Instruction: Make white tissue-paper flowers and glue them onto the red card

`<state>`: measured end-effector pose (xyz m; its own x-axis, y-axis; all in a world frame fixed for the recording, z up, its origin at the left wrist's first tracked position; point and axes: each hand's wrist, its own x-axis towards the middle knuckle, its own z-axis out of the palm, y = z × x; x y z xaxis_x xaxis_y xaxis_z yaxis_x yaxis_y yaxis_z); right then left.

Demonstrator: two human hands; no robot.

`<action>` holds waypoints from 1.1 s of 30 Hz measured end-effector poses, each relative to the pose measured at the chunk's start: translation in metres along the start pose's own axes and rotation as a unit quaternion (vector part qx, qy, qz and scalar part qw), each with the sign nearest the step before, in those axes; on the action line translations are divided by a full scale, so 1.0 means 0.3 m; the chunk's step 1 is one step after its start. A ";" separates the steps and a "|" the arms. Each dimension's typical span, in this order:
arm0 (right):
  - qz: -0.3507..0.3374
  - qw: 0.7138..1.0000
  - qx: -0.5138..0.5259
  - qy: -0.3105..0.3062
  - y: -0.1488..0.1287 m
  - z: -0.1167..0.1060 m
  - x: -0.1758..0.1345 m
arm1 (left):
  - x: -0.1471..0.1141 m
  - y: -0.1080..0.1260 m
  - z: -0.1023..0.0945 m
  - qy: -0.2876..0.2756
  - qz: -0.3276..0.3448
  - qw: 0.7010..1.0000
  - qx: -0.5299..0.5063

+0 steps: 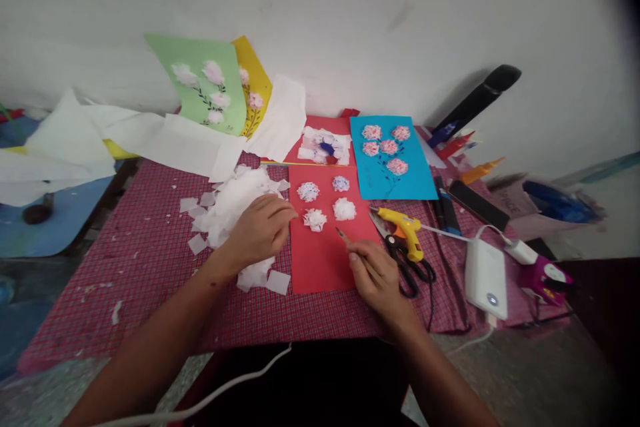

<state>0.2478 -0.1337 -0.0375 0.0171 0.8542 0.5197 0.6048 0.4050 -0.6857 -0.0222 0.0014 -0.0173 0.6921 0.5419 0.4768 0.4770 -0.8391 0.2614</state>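
My right hand (375,273) grips a slim paintbrush (344,237), its dark tip just over the red card (320,267). Two white tissue-paper flowers with bluish specks (308,191) sit on the card's upper part, and two plain white ones (345,209) lie below them. My left hand (263,230) is closed, fingers bent together, at the card's left edge near a white flower (315,219). Whatever its fingertips may hold is hidden. Beneath and beside that hand spreads a pile of white tissue squares (235,197).
Folded tissue stained with blue paint (325,145) lies behind the card. A blue card with flowers (373,180) is at the back right. A yellow glue gun (407,227), black-handled scissors (407,270) and white power bank (486,277) lie rightward. A green flower card (193,57) leans on the wall.
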 end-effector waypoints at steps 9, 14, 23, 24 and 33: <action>0.031 0.999 -0.006 -0.001 0.007 0.018 0.000 | -0.028 -0.015 -0.030 0.079 0.009 0.997 0.021; 0.105 0.993 -0.002 0.046 0.037 0.012 -0.035 | -0.036 -0.038 -0.017 0.057 -0.027 0.997 0.035; 0.105 0.990 0.068 0.062 0.055 0.017 -0.042 | -0.043 -0.123 0.014 0.157 -0.021 0.987 0.008; 0.102 0.990 0.071 0.063 0.057 0.019 -0.041 | -0.039 -0.132 0.017 0.165 -0.026 0.986 0.018; 0.090 0.993 0.057 0.050 0.050 0.013 -0.038 | -0.076 0.032 -0.090 0.192 -0.022 0.981 0.023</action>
<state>0.2535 -0.1360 -0.0559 0.2003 0.8815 0.4276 0.4912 0.2872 -0.8223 -0.0480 -0.0203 -0.0031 0.4200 0.5122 0.7492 0.5308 -0.8082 0.2549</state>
